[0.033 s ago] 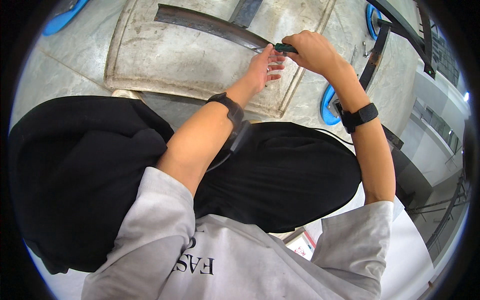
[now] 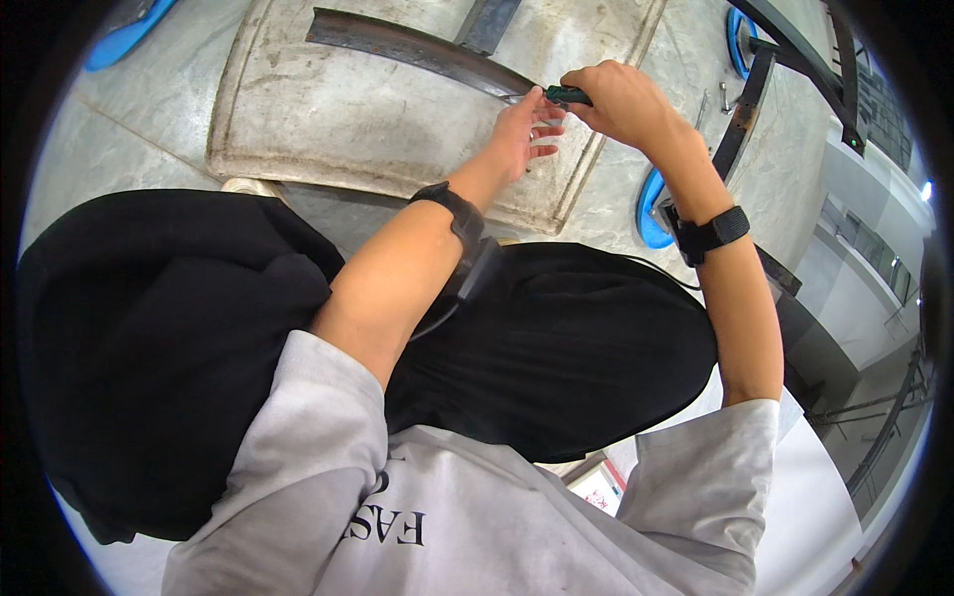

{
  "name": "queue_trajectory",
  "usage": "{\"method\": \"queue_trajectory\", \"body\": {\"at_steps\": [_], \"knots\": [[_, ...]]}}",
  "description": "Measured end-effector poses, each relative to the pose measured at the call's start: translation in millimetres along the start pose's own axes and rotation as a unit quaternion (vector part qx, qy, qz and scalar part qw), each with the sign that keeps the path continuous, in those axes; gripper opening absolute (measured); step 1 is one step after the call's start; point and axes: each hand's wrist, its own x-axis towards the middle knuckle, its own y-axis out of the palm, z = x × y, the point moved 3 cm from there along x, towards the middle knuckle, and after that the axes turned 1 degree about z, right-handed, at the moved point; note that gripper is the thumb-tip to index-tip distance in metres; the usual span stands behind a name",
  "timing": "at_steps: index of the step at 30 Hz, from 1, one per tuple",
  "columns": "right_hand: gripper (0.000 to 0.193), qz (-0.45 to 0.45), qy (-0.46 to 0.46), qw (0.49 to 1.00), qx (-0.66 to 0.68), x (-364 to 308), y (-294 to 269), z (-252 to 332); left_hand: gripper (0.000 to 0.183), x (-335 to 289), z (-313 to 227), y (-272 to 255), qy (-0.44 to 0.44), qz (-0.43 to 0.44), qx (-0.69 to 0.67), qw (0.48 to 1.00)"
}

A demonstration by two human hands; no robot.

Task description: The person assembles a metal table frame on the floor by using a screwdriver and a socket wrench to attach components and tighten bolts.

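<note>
gripping a dark green handle [image 2: 568, 95], the right hand [image 2: 623, 99] sits at the right end of a dark metal bar [image 2: 427, 54], which lies across a worn pale board [image 2: 348, 139]. the left hand [image 2: 516, 136] is just beside that end, lower fingers spread apart; whether its topmost fingertip pinches anything, i cannot tell.

Two hands [image 2: 515, 139] [image 2: 626, 104], one green-handled tool [image 2: 566, 95], at one o'clock! Two black straps [image 2: 723, 231]; three blue pieces [image 2: 651, 214]: one at ten, two near two.
</note>
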Motion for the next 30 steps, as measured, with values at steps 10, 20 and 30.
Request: {"method": "queue_trajectory", "body": {"at_steps": [10, 20, 30], "knots": [[0.057, 0.089, 0.318, 0.885, 0.329, -30.1, 4.2, -20.1, 0.028, 4.4, 3.1, 4.7, 0.023, -0.016, -0.047, 0.999], [0.028, -0.135, -0.006, 0.985, 0.103, -29.2, 9.5, -2.7, 0.030, 2.9, -0.3, 7.5, 0.029, 0.004, -0.054, 0.998], [0.021, -0.114, 0.112, 0.972, 0.172, -35.6, -3.9, -9.5, 0.030, 3.8, -2.1, 7.9, 0.012, 0.000, -0.040, 0.999]]}}
